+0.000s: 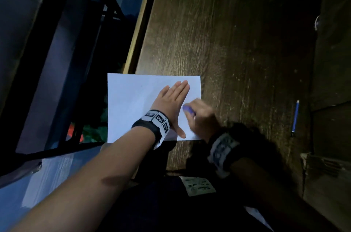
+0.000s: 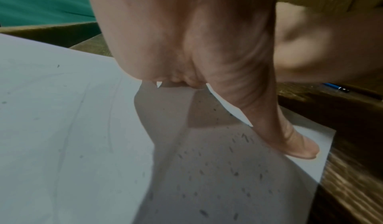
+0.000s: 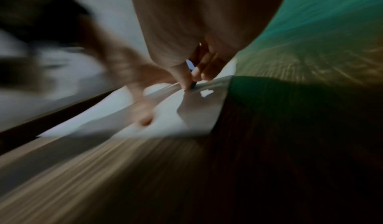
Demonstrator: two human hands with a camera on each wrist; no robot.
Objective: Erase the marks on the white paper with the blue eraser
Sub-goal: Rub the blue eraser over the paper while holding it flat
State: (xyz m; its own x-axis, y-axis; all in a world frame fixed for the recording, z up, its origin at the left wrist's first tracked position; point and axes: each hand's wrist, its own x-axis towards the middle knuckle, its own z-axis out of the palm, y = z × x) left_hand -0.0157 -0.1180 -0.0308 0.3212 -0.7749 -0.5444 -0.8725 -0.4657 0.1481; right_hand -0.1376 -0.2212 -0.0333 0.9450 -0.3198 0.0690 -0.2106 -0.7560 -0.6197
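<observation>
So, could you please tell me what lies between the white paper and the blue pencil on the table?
Only bare dark wooden table separates the white paper from the blue pencil, as the head view shows.

Dark wooden bench, blue pencil lying on it well to the right of the right hand, black metal frame beyond the bench's left edge

Dark wooden table: white paper, blue pencil well apart.
</observation>
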